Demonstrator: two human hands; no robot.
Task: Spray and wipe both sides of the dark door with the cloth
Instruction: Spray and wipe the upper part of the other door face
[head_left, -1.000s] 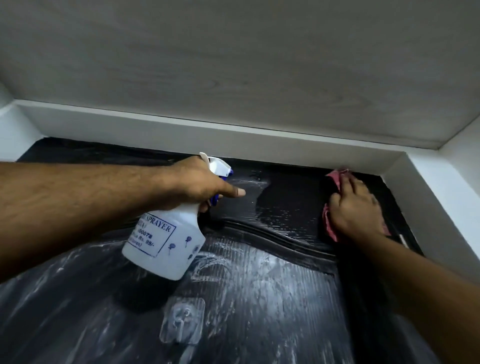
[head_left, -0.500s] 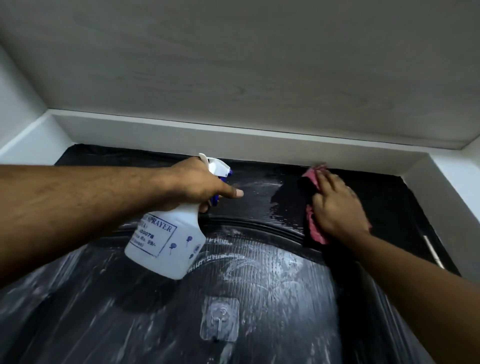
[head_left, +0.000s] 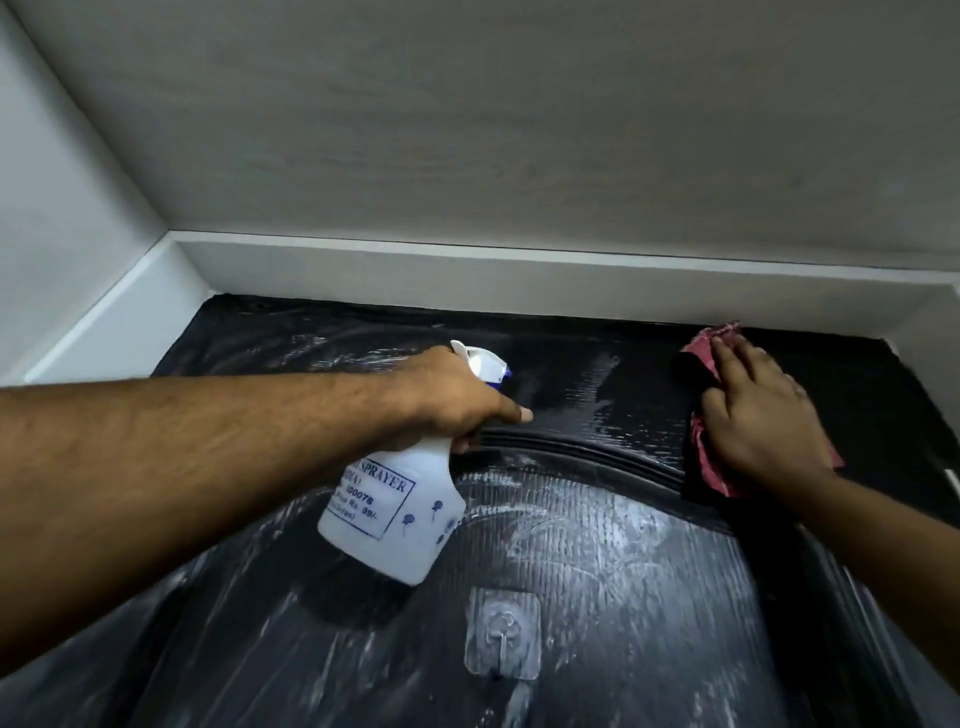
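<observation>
Up top, right hand (head_left: 763, 415) presses cloth (head_left: 707, 467) flat-fingered against door (head_left: 649, 571) near its upper right corner, left hand (head_left: 447, 400) clenched round bottle (head_left: 395, 514) neck alongside; streaked top rail runs leftward from the cloth, so right hand likely sits nearer for wiping.

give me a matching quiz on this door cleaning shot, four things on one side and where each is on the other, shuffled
1 spray bottle
2 cloth
3 clear hook
4 white frame

a stuck on the door panel
b under the right hand
c along the door's top edge
d in the left hand

Pairs: 1-d, 2-b, 3-a, 4-c
</observation>
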